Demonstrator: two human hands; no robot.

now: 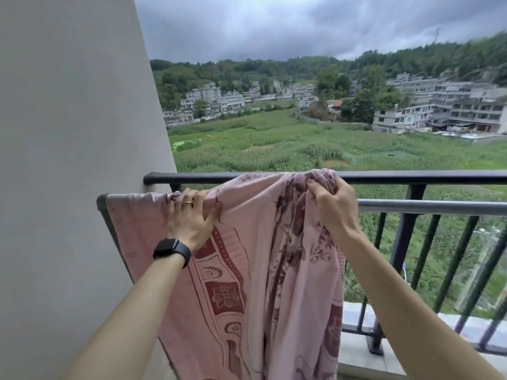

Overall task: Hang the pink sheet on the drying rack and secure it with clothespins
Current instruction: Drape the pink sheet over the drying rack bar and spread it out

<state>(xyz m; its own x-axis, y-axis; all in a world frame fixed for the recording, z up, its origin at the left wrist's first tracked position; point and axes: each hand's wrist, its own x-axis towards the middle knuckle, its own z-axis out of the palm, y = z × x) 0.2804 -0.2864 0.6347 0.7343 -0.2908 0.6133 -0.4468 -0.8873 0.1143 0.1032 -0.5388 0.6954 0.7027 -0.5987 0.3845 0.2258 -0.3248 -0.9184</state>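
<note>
Both hands clamp the soft, light pink patterned cotton sheet (247, 256), left hand (190, 215) pinning its edge along the grey metal rack bar (439, 207), right hand (333, 204) gripping the bunched top, the best hold for spreading it.

A pink sheet (247, 270) with dark red floral and border patterns drapes over the grey top bar of a drying rack (428, 207), spread flat at left, bunched and raised at right.

the sheet (263, 250) is pale pink with dark maroon floral motifs and a banded border of flower blocks. the rack bar (428, 207) is silver-grey, the balcony railing (411, 177) black, the watch (172, 252) black, the ring (188, 203) gold, the wall (68, 105) off-white.
</note>
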